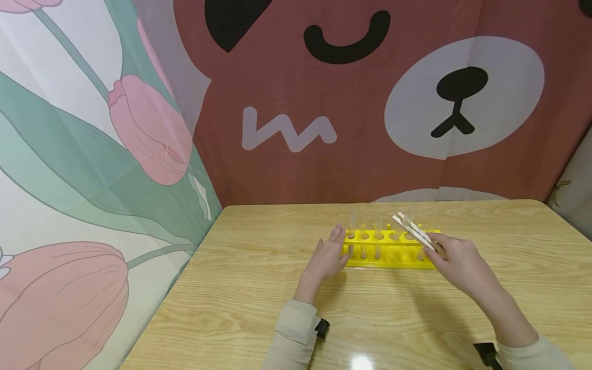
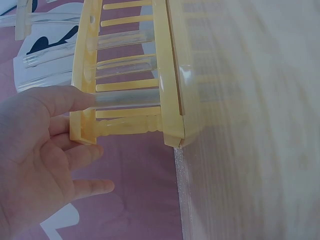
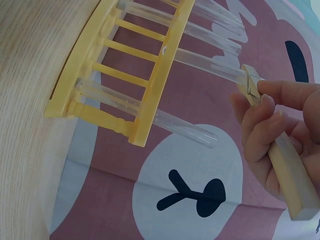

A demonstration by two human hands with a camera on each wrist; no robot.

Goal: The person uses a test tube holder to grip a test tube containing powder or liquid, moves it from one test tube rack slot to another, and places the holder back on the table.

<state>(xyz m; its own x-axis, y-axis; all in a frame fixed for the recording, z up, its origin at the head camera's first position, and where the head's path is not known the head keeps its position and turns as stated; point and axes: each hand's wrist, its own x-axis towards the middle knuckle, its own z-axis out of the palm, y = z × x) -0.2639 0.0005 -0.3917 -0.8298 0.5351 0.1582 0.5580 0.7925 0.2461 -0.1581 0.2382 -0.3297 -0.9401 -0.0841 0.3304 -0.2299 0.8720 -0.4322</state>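
Observation:
A yellow test tube rack (image 1: 390,264) stands on the table with several clear tubes upright in it. At its left end my left hand (image 1: 326,257) grips the upper plate, the thumb on one side and fingers on the other; the little finger (image 2: 95,187) sticks out straight. My right hand (image 1: 462,264) holds a wooden test tube clamp (image 3: 295,185) by its handle. Its jaws are around a clear test tube (image 3: 212,65) near the mouth. This tube's lower end meets the rack's upper plate; whether it is inside a hole I cannot tell.
One more tube (image 3: 185,130) stands in the rack's right end hole, close to the clamped one. The wooden table (image 1: 231,293) reaches back to a hanging cloth (image 1: 287,174) with a printed bear. A flowered cloth (image 1: 60,180) hangs at the left.

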